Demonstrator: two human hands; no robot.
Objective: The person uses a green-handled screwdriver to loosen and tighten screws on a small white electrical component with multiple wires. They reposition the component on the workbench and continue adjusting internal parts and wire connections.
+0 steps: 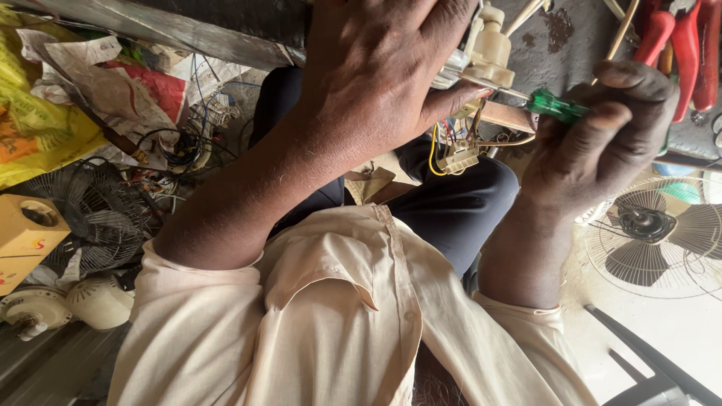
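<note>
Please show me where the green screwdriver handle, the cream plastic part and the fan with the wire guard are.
green screwdriver handle (pixel 555 105): head view, on the green grip.
cream plastic part (pixel 490 46): head view, on its body.
fan with the wire guard (pixel 653 234): head view, on a blade beneath the hub.

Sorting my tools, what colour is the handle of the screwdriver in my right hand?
Translucent green, on the screwdriver in the right hand; head view.

Repair workshop, dismantled fans (pixel 653 234), tangled wires (pixel 180 146), red pliers (pixel 681 45)

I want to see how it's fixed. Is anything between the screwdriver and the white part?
Nothing visible. The right hand holds the green screwdriver, whose shaft runs clear to the white part held by the left hand.
</note>
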